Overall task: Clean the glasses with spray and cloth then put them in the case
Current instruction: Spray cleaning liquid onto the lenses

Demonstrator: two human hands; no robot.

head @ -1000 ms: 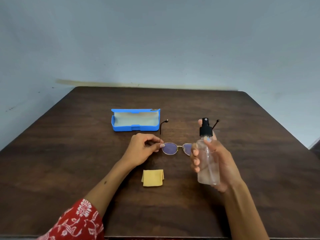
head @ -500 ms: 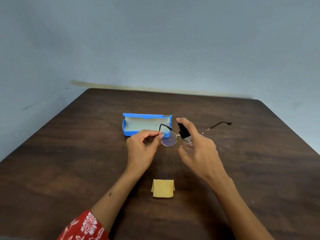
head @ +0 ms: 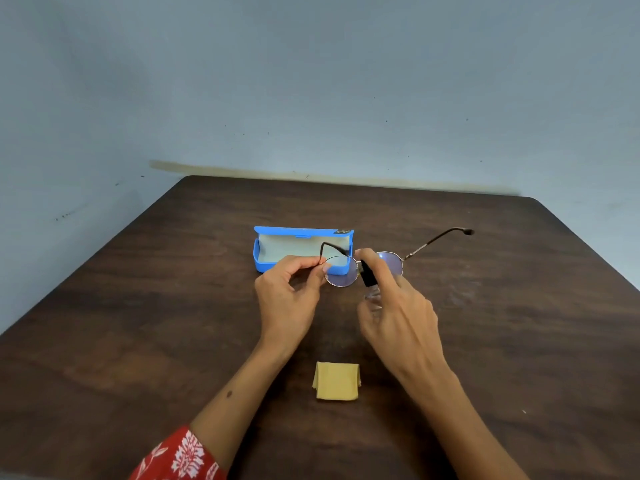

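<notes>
1. A pair of round, thin-metal-rimmed glasses with tinted lenses (head: 363,268) is held up off the dark brown wooden table (head: 138,323), out in front of the open case.
2. The left hand (head: 287,292) is pinched narrowly on the glasses at the left hinge, thumb and forefinger closed on the frame beside the left lens.
3. The left temple arm is seen curving up and back over the case; the right temple arm is stretched out to the right, its dark tip well clear of the table.
4. A small clear plastic spray bottle with a black pump top (head: 367,278) is gripped in the right hand (head: 398,317), fingers wrapped around the clear body, which is mostly hidden.
5. The forefinger is laid on top of the black pump, and the nozzle is pointed at the lenses, just beside the bridge.
6. A blue plastic glasses case with a pale lining (head: 277,247) is seen lying open on the table behind the hands, its lid standing up at the back.
7. A folded yellow cleaning cloth (head: 336,381) is left flat on the table, near the front, between the two forearms and touched by neither.
8. A red sleeve with a white floral print (head: 180,459) is visible on the left arm at the bottom edge.
</notes>
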